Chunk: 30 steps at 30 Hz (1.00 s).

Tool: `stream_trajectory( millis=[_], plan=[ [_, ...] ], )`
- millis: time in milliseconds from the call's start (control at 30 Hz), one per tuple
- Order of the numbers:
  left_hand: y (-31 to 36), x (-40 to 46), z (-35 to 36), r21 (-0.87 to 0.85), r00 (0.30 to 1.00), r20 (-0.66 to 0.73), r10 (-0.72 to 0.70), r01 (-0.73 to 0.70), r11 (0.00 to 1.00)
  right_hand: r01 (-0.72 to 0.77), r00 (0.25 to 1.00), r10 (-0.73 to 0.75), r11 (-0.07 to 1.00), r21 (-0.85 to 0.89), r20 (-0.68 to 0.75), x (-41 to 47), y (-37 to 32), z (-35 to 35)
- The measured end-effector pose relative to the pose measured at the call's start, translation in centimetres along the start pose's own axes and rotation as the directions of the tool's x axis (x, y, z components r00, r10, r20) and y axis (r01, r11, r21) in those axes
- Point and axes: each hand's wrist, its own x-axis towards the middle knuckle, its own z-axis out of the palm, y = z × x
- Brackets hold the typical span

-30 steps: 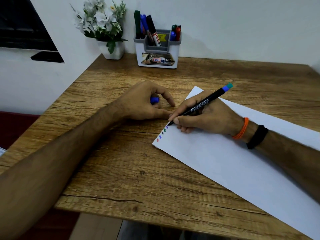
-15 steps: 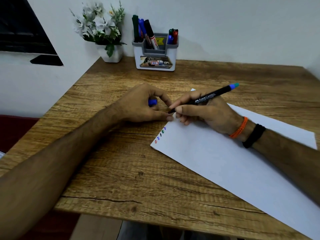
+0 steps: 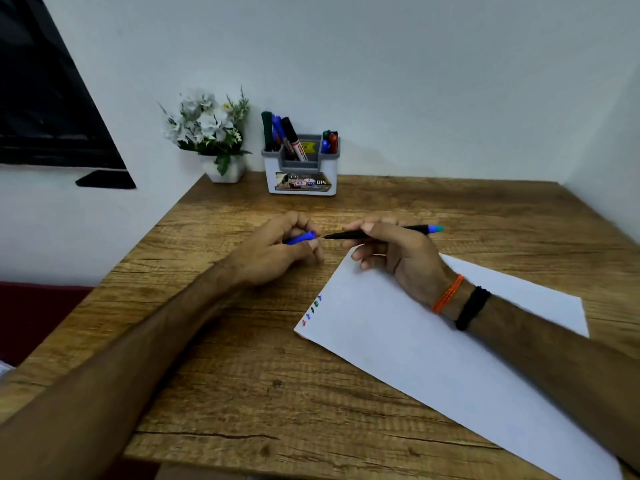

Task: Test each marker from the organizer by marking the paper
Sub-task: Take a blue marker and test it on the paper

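Observation:
My right hand (image 3: 398, 258) grips a thin black pen with a blue end (image 3: 415, 230), held level above the table, tip pointing left. My left hand (image 3: 277, 249) holds its blue cap (image 3: 300, 238), whose open end faces the pen's tip a short gap away. The white paper (image 3: 415, 348) lies slantwise under my right wrist, with several small coloured marks (image 3: 311, 310) along its left corner. The grey-and-white organizer (image 3: 301, 178) stands at the back of the wooden table (image 3: 242, 375), holding several markers (image 3: 280, 133).
A white pot of artificial flowers (image 3: 211, 133) stands left of the organizer at the table's back corner. A wall runs behind and to the right. The table's left and front edges are close to my forearms.
My right hand lifted the pen off the paper and turned it level toward the cap. My left hand rose slightly, turning the cap toward the tip. The camera tilted up.

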Motion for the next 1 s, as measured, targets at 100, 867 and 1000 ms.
stream_trajectory(
  millis=[100,867,1000],
  plan=[
    [-0.15,0.03,-0.13,0.077,0.998,0.007,0.059,-0.06,0.995,-0.047,0.999,0.045,0.998,0.051,0.027,-0.04,-0.28,-0.25],
    [0.07,0.08,0.59,0.032,0.979,-0.052,0.197,-0.195,0.98,0.049,0.999,-0.05,0.99,-0.129,0.0,-0.2,0.61,0.11],
    [0.14,-0.02,0.59,-0.103,0.986,-0.125,0.109,-0.122,0.987,0.115,0.992,-0.123,0.971,-0.208,-0.027,-0.06,0.62,-0.16]
  ],
)
